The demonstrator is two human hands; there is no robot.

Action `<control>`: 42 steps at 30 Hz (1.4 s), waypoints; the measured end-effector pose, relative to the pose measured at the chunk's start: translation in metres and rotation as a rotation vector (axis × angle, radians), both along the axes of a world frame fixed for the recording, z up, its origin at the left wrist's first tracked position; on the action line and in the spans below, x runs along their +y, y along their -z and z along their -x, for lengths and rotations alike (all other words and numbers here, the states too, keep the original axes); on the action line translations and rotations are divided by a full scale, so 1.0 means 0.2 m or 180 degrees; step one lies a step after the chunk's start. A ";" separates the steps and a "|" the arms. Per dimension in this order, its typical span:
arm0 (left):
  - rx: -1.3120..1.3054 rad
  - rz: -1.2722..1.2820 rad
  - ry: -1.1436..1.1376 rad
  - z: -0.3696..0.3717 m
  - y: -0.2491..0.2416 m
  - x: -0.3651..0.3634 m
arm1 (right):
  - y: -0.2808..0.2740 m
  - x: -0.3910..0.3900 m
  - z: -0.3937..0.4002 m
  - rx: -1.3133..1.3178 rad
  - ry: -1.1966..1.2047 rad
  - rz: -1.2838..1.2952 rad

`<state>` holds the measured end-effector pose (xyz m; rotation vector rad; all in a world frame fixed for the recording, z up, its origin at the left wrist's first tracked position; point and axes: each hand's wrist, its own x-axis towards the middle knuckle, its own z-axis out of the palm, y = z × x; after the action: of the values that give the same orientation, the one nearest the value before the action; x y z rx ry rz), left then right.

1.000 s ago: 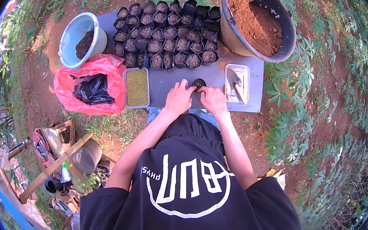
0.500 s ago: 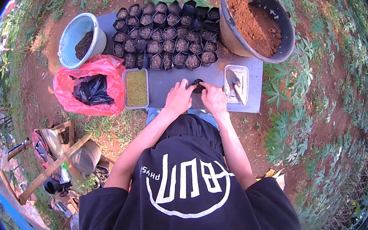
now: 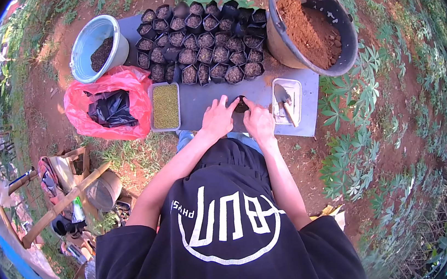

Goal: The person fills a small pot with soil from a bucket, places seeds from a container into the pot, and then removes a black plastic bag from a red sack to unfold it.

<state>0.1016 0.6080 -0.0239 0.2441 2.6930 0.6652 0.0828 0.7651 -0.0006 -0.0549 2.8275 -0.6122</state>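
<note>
My left hand [image 3: 217, 117] and my right hand [image 3: 259, 120] clasp a small black grow bag [image 3: 240, 104] filled with dark soil, one hand on each side, on a grey board [image 3: 202, 100]. My fingers cover most of the bag; only its top shows between them. Beyond it stand several rows of filled black grow bags [image 3: 201, 43]. A clear tray of green seeds [image 3: 166, 106] lies just left of my left hand. A white tray with a trowel [image 3: 286, 101] lies just right of my right hand.
A dark basin of red-brown soil [image 3: 311, 25] stands at the back right. A pale blue bucket with dark soil [image 3: 98, 47] sits at the back left. A red plastic bag holding black bags [image 3: 109, 105] lies left. Leafy plants [image 3: 356, 146] line the right; clutter [image 3: 75, 195] lies lower left.
Both hands stayed on the small bag. My right fingers have closed a little further over its top, hiding more of the soil.
</note>
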 end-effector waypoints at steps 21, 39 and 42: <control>0.0135 -0.0091 0.0040 -0.05 0.01 0.00 | 0.03 0.01 -0.05 -0.0051 -0.0203 -0.0099; -0.0476 -0.0855 -0.2281 -0.30 0.00 -0.77 | -0.07 -0.54 -0.05 -0.0052 -0.1030 0.1099; 0.0430 -0.1235 -0.2565 -0.45 0.13 -0.87 | 0.06 -0.76 -0.07 -0.0123 -0.1617 0.1019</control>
<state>0.1921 0.4332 -0.0507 -0.7723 2.7102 1.4335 0.0963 0.6133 -0.0129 -0.7774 2.4952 -0.9090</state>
